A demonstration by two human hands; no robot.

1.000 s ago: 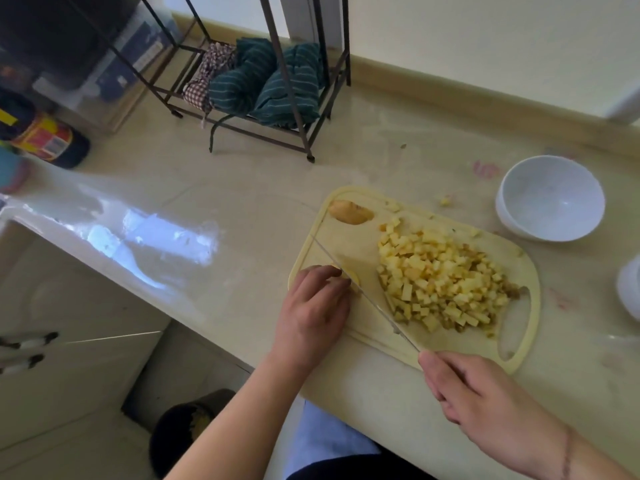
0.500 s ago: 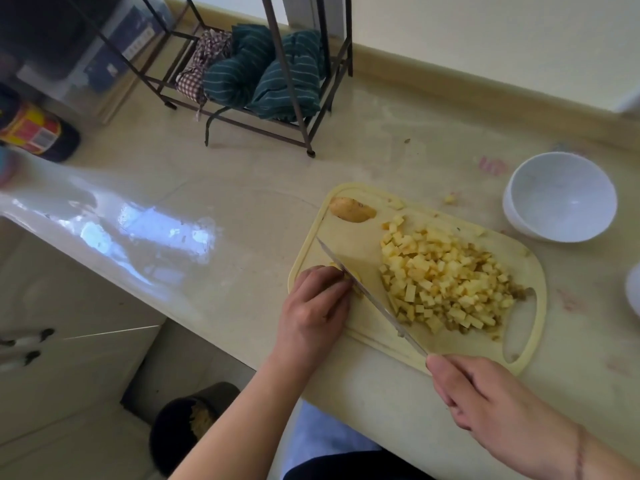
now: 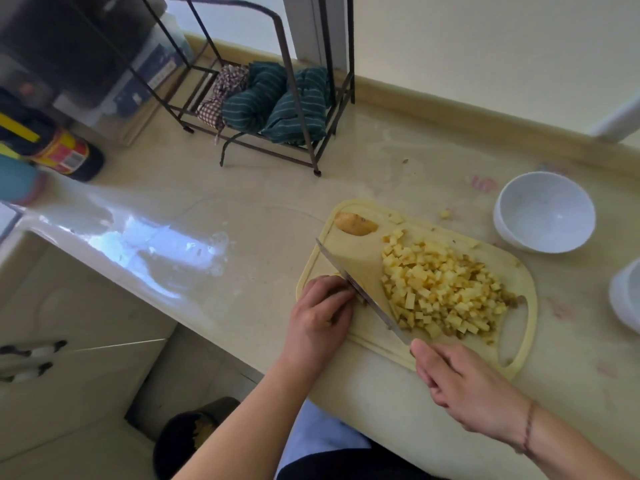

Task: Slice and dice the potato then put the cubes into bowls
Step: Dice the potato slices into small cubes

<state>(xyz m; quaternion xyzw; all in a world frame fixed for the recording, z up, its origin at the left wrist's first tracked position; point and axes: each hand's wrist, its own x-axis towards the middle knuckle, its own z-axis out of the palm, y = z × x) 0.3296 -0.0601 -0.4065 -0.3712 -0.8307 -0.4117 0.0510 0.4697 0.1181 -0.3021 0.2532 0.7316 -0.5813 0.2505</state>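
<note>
Left hand (image 3: 320, 315) at 9 o'clock edge of cutting board (image 3: 360, 252), fingers curled over small potato piece (mostly hidden). Right hand (image 3: 460, 386) at 6 o'clock, clamped on knife (image 3: 360, 292) handle; blade just beside left fingertips. Potato cubes (image 3: 440, 289) piled mid-board. Potato end (image 3: 355, 223) at 11 o'clock. White bowl (image 3: 545, 213) at 2 o'clock on counter (image 3: 242, 209).

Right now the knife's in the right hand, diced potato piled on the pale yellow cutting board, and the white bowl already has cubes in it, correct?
Not quite: the head view shows the round white bowl empty. The rest holds.
</note>
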